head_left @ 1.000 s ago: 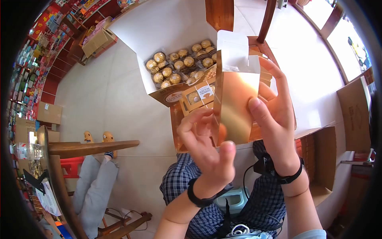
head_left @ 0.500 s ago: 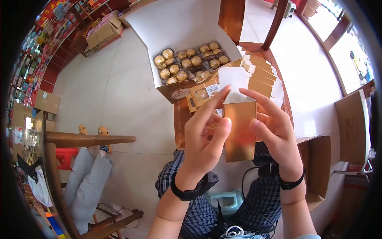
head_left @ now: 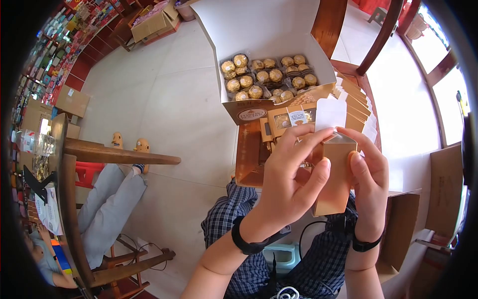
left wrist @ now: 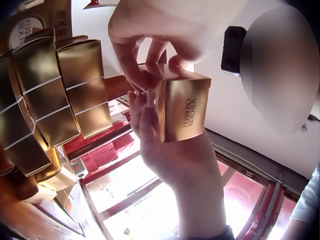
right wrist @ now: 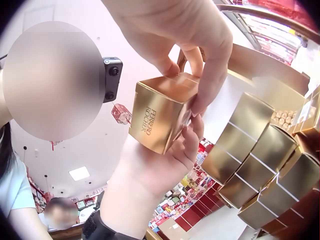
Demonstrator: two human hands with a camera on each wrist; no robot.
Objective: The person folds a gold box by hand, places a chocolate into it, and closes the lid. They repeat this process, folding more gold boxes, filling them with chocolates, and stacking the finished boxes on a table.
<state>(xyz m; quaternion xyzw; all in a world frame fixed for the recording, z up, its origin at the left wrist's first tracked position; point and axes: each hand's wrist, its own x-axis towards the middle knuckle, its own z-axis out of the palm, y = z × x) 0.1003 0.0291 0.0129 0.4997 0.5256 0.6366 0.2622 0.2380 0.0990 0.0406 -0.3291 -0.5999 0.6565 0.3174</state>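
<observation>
Gold card forms the small rectangular carton [head_left: 334, 179] we hold upright before us, its long axis vertical and its white top flap [head_left: 330, 114] raised open. Our left hand [head_left: 288, 179] grips its left face, fingers curled over the top rim; our right hand [head_left: 369, 179] pinches the right edge. Beyond it, a large white open box [head_left: 259, 30] contains gold-foil-wrapped chocolate balls [head_left: 266, 77]. A row of folded gold cartons [head_left: 356, 99] stands just behind on the wooden counter [head_left: 249, 159].
</observation>
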